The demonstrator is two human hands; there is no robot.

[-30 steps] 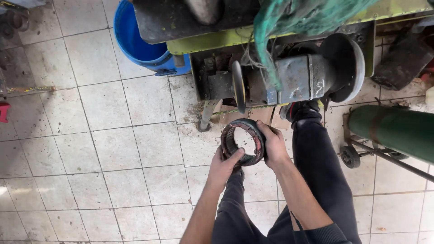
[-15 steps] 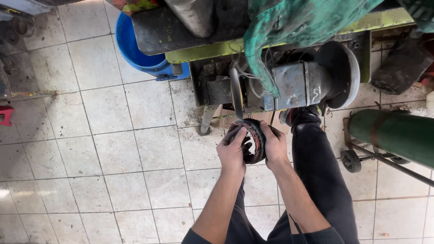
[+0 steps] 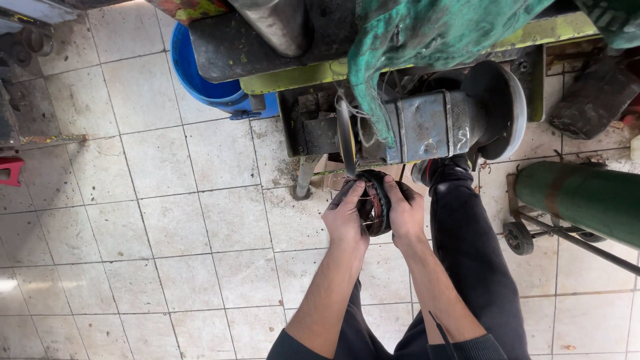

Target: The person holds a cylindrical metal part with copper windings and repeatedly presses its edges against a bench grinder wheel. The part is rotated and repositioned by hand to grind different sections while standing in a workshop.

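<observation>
I see both hands clamped on one thing: a dark round motor winding ring (image 3: 375, 202) with copper-coloured wire showing in its middle. My left hand (image 3: 345, 217) grips its left side, fingers wrapped up over the rim, thumb side toward me. My right hand (image 3: 403, 212) grips the right side the same way, fingers curled over the top edge. The ring sits squeezed between the two palms, held off the floor and turned edge-on to the camera, so I cannot tell much of its face.

Just above the hands is a grey bench grinder (image 3: 427, 123), its thin left wheel (image 3: 345, 137) almost touching the top of the ring; whether they actually touch I cannot tell. The grinder's big round guard (image 3: 497, 107) is up and to the right of my right hand. A green rag (image 3: 427, 33) hangs over the grinder from the yellow-green counter (image 3: 293, 77) above it.

Far up-left of my left hand is a blue bucket (image 3: 200, 77) on the tiled floor (image 3: 167, 220). Right of my right hand is my black trouser leg (image 3: 467, 247), and further right a green gas cylinder (image 3: 580, 200) lies on a small wheeled cart (image 3: 520, 237). A red object (image 3: 10, 170) shows at the far left edge, well apart from both hands.
</observation>
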